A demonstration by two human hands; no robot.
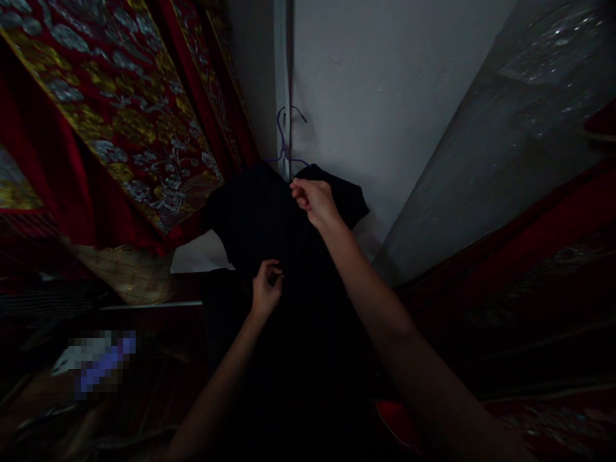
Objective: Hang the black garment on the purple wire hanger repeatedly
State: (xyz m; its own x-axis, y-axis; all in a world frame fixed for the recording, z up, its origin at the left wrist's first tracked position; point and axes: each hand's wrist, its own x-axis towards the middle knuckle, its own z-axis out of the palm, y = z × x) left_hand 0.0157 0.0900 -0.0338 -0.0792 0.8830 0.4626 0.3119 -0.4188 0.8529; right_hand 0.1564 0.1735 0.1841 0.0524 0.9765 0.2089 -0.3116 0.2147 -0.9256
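Note:
A black short-sleeved garment (255, 212) hangs from a thin purple hanger (283, 153) against the pale wall. My right hand (314, 197) is up by its neckline, just below the hanger, with the fingers pressed together. Whatever those fingertips pinch, if anything, is too small and dark to see. Lower down, in front of the chest of the garment, my left hand (267, 287) has its fingers curled towards the thumb. The cloth around it is almost black, so I cannot tell what lies between these fingers.
Red cloth embroidered in gold and silver (139, 122) hangs on the left, close to the garment. A clear plastic cover (462, 173) slopes along the right, with more red fabric (553, 221) below it. Dim, cluttered items and a blurred blue-white patch (101, 359) are at lower left.

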